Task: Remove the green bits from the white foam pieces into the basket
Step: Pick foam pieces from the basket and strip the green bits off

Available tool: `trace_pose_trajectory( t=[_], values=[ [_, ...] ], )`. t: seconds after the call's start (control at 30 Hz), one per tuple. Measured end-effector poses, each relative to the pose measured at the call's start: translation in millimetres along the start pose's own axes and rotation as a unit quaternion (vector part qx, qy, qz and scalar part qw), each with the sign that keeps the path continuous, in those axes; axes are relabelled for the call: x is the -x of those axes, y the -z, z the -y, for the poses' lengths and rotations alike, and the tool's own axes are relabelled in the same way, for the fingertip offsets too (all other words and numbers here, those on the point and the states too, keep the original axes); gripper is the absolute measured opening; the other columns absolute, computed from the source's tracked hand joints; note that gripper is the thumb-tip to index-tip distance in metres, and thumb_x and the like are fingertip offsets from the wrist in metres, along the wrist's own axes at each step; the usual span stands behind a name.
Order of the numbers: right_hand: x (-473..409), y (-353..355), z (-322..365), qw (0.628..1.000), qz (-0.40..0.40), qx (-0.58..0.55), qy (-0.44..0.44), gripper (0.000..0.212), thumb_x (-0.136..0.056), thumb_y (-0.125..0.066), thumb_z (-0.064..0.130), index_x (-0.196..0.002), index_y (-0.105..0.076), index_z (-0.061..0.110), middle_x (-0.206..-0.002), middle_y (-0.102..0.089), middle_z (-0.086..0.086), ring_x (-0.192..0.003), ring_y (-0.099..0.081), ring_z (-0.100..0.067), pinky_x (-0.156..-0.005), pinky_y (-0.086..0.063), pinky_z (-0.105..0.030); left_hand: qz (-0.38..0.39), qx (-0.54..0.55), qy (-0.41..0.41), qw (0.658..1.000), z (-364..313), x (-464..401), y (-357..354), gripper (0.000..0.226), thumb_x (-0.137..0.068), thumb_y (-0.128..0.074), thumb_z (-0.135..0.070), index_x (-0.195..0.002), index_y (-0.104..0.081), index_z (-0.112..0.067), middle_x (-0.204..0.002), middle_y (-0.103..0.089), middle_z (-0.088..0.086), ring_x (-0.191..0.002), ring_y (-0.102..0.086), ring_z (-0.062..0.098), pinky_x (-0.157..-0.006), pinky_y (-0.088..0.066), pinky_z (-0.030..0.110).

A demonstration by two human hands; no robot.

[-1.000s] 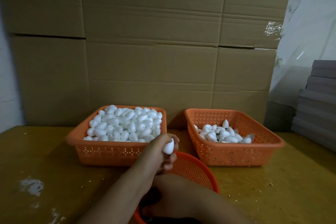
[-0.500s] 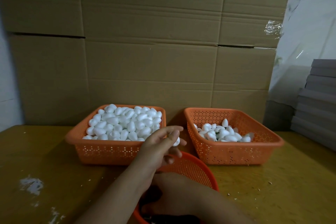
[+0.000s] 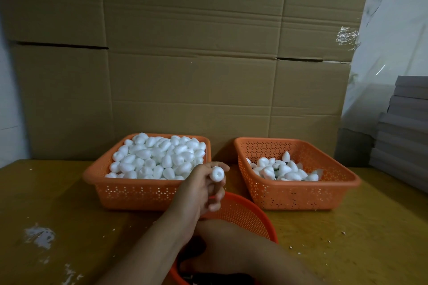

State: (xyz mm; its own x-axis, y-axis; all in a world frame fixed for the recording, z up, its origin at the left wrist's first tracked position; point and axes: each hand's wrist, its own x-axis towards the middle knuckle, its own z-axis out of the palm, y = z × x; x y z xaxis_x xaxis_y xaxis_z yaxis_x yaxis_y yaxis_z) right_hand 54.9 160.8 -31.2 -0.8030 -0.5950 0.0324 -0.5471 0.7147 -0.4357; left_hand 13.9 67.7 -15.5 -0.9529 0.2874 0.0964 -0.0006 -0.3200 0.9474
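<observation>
Nearest, the right hand [image 3: 203, 259] is down in the round mesh basket [image 3: 254, 215], grip hidden so can't tell. Left hand [image 3: 201, 188] pinches an egg-shaped foam piece [image 3: 217, 173] above it, probably so bits drop in. Behind: perforated orange trays, full [image 3: 139, 190] and part-full [image 3: 298, 194].

A single head-worn camera looks forward and down over the desk [image 3: 69, 192] from the person's seat, wide-angled. It faces a wall of cardboard boxes [image 3: 190, 65] behind the desk. The person's forearms enter from the lower edge, close beneath the lens.
</observation>
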Motion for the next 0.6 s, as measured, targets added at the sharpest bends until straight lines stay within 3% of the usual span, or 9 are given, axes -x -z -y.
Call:
trace_pose_trajectory(
  t=[0.17,0.33,0.6],
  values=[
    [-0.9,-1.7,-1.6,1.0,0.008,0.011,0.001,0.044,-0.089,-0.065,0.026,-0.131,-0.056,0.016,-0.133,-0.059,-0.002,-0.125,-0.05,-0.017,-0.108,-0.038,-0.038,0.013,-0.04,-0.032,0.999,4.7,1.1,1.8,0.02,-0.092,-0.056,-0.004,-0.106,-0.067,-0.013,-0.086,-0.064,0.002,-0.066,-0.061,0.011,-0.049,-0.04,0.024],
    [-1.9,-5.0,-3.0,1.0,0.013,0.027,0.005,0.052,-0.093,-0.061,0.028,-0.142,-0.047,0.019,-0.144,-0.05,-0.001,-0.135,-0.04,-0.014,-0.114,-0.029,-0.033,0.026,-0.074,-0.057,0.995,9.2,2.1,5.8,0.025,-0.088,-0.069,-0.01,-0.111,-0.065,-0.017,-0.098,-0.075,0.002,-0.083,-0.072,0.015,-0.058,-0.05,0.021],
    [-2.1,-3.6,-4.0,1.0,0.002,0.005,0.007,0.049,-0.09,-0.064,0.025,-0.136,-0.052,0.017,-0.136,-0.057,-0.003,-0.127,-0.049,-0.016,-0.109,-0.037,-0.036,0.032,-0.108,-0.096,0.989,9.1,3.1,4.9,0.03,-0.091,-0.065,-0.008,-0.105,-0.073,-0.033,-0.093,-0.071,-0.007,-0.079,-0.067,0.009,-0.064,-0.051,0.022]
  ],
)
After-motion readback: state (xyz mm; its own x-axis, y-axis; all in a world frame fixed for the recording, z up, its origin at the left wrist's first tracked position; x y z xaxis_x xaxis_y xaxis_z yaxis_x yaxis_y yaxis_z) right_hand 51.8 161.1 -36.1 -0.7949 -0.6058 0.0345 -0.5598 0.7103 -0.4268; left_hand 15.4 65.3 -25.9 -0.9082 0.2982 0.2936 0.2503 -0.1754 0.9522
